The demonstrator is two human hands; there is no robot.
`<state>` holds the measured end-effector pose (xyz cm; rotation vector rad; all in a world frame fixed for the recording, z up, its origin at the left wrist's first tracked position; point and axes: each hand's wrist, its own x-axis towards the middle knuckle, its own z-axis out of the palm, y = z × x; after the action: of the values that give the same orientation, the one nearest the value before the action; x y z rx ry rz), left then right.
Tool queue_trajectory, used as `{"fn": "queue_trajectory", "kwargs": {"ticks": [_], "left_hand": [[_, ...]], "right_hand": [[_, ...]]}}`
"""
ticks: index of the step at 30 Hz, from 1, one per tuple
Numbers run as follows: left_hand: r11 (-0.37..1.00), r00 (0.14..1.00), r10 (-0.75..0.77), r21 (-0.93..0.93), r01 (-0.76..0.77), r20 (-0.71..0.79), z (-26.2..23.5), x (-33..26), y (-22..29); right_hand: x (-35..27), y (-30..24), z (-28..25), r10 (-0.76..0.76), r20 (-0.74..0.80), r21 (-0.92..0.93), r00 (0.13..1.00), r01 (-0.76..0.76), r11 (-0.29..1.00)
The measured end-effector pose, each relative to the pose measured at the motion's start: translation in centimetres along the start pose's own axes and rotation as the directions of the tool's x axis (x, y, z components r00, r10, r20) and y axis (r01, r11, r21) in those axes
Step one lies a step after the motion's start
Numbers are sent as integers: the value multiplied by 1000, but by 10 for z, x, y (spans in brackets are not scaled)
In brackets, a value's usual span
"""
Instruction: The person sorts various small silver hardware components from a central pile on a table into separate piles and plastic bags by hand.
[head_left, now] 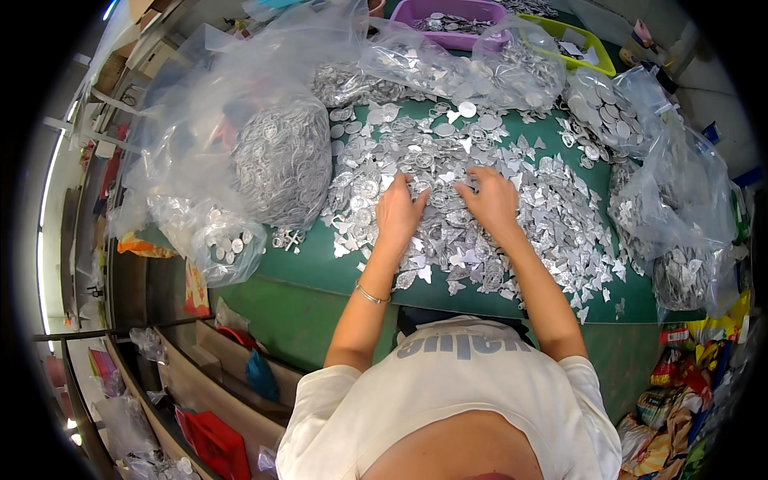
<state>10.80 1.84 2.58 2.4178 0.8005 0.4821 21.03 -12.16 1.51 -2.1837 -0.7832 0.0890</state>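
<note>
We are having both hands at the pile of metal pieces (454, 228), and by the pose we are probably spreading or picking through it. Our left hand (400, 211) is resting at the pile's middle, left of centre; our right hand (493, 205) is facing it, right of centre. On each, thumb and forefinger are standing a little apart, so the grip is looking narrow, but we are not able to tell whether any fingertip is pinching a piece. The next move, we are judging, is calling for light fingertips, since thin pieces are overlapping and likely to be sliding together.

The pile is lying loose across the green worktop (298, 266), thinning toward its right side. Its pieces are showing silver-grey and mostly flat: plain discs, pointed tail-like shapes and patterned openwork ones, lying at all angles. Left of the pile a big clear bag (280, 164) is bulging with similar silver pieces; beyond the pile a purple basin (450, 38) is holding more.
</note>
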Motion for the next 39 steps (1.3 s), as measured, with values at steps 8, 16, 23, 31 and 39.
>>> {"fn": "queue_trajectory", "kwargs": {"ticks": [8, 16, 23, 31, 39], "left_hand": [[746, 998, -23, -663, 58, 62, 6, -5, -24], [-82, 928, -154, -941, 329, 338, -9, -15, -29], [-90, 902, -208, -926, 366, 377, -17, -20, -25], [-365, 868, -103, -830, 421, 485, -13, -27, -33], [-519, 866, 18, -736, 435, 499, -19, -31, -20]], "right_hand": [[5, 12, -3, 189, 166, 764, 968, -247, 596], [-1, 2, -22, 161, 316, 704, 935, -345, 621], [-4, -29, 21, -281, 220, -293, 934, 339, 894], [-8, -17, 23, -368, 85, -251, 926, 377, 892], [-1, -8, -12, 319, 426, 824, 846, -509, 250]]}}
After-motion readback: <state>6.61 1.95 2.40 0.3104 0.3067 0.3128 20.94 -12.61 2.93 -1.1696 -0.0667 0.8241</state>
